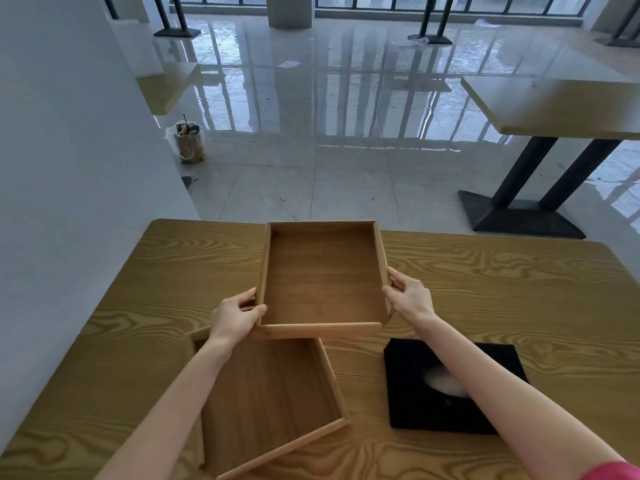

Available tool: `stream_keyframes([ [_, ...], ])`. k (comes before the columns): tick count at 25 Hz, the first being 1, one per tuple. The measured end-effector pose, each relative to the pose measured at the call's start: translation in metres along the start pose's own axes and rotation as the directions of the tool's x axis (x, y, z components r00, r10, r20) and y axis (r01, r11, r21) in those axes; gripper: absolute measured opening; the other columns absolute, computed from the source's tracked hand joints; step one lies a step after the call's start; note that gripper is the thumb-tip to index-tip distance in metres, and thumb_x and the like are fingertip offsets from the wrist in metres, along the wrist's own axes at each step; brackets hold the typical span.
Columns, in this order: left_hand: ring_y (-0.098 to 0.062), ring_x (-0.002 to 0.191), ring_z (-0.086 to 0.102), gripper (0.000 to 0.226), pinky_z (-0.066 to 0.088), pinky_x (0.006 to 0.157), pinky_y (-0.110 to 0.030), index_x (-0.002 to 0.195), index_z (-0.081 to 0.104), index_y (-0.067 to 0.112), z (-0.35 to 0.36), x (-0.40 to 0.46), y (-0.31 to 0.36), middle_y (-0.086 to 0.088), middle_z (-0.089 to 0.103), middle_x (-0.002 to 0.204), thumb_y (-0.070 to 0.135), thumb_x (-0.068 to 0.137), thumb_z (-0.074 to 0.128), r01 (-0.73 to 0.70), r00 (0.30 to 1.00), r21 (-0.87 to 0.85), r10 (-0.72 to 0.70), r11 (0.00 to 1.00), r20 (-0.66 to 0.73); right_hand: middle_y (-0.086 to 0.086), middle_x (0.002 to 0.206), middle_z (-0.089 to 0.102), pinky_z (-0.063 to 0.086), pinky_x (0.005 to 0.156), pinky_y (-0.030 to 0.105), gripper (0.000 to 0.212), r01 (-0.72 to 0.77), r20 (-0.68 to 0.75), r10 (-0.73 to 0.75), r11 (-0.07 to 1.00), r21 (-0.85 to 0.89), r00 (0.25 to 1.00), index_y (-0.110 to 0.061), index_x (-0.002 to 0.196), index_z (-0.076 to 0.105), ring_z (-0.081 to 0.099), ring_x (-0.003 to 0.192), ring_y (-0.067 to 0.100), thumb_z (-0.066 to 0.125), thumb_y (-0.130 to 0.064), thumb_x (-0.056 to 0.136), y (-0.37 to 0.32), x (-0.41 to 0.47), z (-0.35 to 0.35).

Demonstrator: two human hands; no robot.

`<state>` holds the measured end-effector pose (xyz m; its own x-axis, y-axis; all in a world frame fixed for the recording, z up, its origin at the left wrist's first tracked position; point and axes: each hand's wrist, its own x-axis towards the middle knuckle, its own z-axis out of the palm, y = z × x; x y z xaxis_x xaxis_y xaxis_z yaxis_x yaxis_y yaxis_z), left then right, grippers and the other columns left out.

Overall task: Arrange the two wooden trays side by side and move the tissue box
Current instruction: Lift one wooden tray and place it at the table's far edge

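I hold an empty wooden tray above the middle of the table, its near edge overlapping a second wooden tray. My left hand grips the held tray's near left corner. My right hand grips its right wall. The second tray lies on the table nearer to me, turned at an angle, partly under my left forearm. A black tissue box with white tissue showing at its slot sits on the table at the right, partly hidden by my right forearm.
The wood-grain table ends at its far edge just behind the held tray. A white wall runs along the left. Another table on black legs stands at the back right. A bag of rubbish sits on the tiled floor.
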<state>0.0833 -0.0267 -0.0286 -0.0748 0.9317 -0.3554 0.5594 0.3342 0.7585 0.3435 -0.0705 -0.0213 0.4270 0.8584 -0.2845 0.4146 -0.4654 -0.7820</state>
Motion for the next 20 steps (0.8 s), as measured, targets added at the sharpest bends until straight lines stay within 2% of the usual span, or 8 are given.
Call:
stream_keyframes([
  [11, -0.024, 0.116, 0.059, 0.049, 0.043, 0.106, -0.038, 0.129, 0.054, 0.011, 0.113, 0.006, 0.055, -0.012, 0.062, 0.127, 0.012, 0.082, 0.066, 0.002, 0.997, -0.034, 0.000, 0.999, 0.077, 0.012, 0.136, 0.055, 0.036, 0.111, 0.033, 0.046, -0.088, -0.061, 0.091, 0.995, 0.054, 0.994, -0.013, 0.134, 0.046, 0.050, 0.128, 0.022, 0.056, -0.010, 0.089, 0.069, 0.050, -0.085],
  [14, -0.022, 0.118, 0.058, 0.049, 0.044, 0.106, -0.039, 0.130, 0.053, 0.012, 0.139, 0.009, 0.062, -0.011, 0.061, 0.129, 0.014, 0.083, 0.066, 0.032, 0.994, -0.034, -0.028, 0.999, 0.106, 0.013, 0.134, 0.057, 0.038, 0.111, 0.036, 0.045, -0.141, -0.072, 0.144, 0.989, 0.042, 0.987, -0.013, 0.133, 0.048, 0.051, 0.126, 0.022, 0.056, -0.011, 0.088, 0.088, 0.064, -0.098],
  [17, -0.020, 0.122, 0.055, 0.048, 0.040, 0.109, -0.032, 0.131, 0.052, 0.014, 0.159, 0.014, 0.069, -0.007, 0.059, 0.132, 0.015, 0.085, 0.064, 0.050, 0.991, 0.000, -0.050, 0.999, 0.121, 0.012, 0.133, 0.058, 0.037, 0.109, 0.033, 0.044, -0.176, -0.077, 0.179, 0.984, 0.037, 0.981, -0.013, 0.133, 0.049, 0.051, 0.126, 0.022, 0.055, -0.011, 0.089, 0.103, 0.079, -0.104],
  [20, -0.021, 0.123, 0.054, 0.049, 0.041, 0.109, -0.038, 0.133, 0.050, 0.016, 0.173, 0.022, 0.073, -0.008, 0.057, 0.134, 0.015, 0.085, 0.063, 0.056, 0.989, -0.001, -0.055, 0.998, 0.136, 0.012, 0.133, 0.057, 0.037, 0.107, 0.031, 0.044, -0.185, -0.094, 0.190, 0.981, 0.055, 0.977, -0.012, 0.133, 0.048, 0.052, 0.126, 0.022, 0.054, -0.010, 0.090, 0.112, 0.090, -0.104],
])
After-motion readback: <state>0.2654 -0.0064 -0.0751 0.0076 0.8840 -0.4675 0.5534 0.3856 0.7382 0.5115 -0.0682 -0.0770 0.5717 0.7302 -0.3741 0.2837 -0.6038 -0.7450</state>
